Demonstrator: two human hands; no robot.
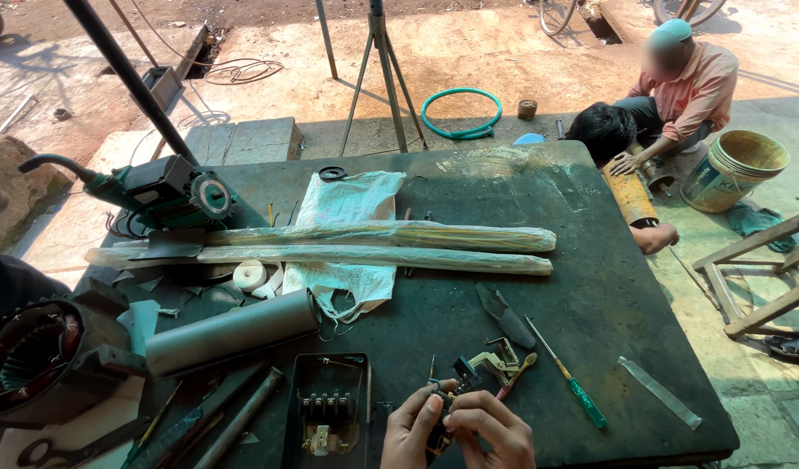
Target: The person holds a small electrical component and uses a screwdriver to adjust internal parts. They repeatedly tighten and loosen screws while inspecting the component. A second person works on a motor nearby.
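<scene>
At the bench's near edge, left hand [410, 427] and right hand [491, 430] pinch a small black component [465, 372]; grip firmly, fingertips steady

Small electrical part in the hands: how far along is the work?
Done: the black switch box lies open, its contact block exposed. In hand: left hand and right hand together pinch a small dark component with wires at the table's near edge. Left: pliers and green-handled screwdriver lie loose beside it, the box is uncovered, and the motor stator sits open at the far left.
</scene>
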